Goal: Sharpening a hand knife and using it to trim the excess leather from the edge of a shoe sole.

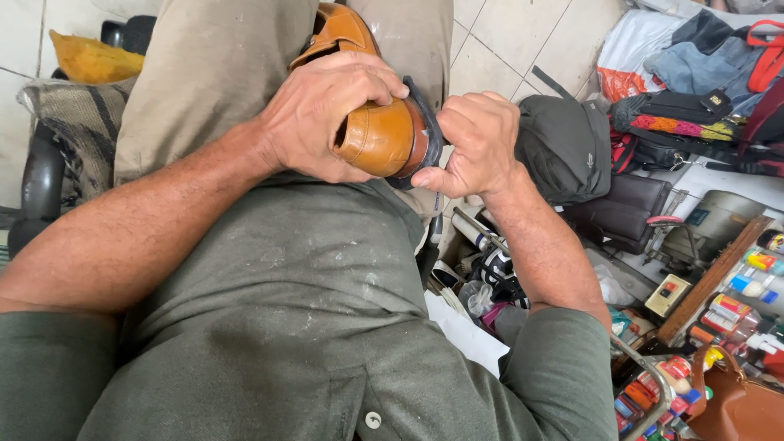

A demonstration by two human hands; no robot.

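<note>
A tan leather shoe (371, 114) is held in the lap, against the khaki trousers (204, 65), toe pointing toward the body. The left hand (327, 118) is wrapped over the toe, fingers curled down across the upper and thumb tucked beneath — a full clamping grip. The right hand (482, 139) is closed into a loose fist just beside the toe, its thumb and forefinger pinched on the edge of the dark sole (426, 131), which stands partly away from the leather there. Whether a small tool is held inside that fist cannot be told; none is visible.

The step in hand appears to be working the sole at the toe. For this to be done well, the shoe is best kept braced hard against the thigh so that only the sole moves; the pinch should be kept close to the seam, where the rubber joins the leather, and the force applied steadily along the edge rather than jerked outward, since a sudden tug could tear the sole or scuff the upper. The left thumb is best kept clear of the gap.

Around the person, a green shirt (310, 327), dusted pale, fills the lower view. To the right, on the tiled floor (523, 33), a dark backpack (563, 147) lies near a heap of bags (694, 82), and a rack of small coloured bottles (735, 318) stands further down — well apart from the hands.
</note>
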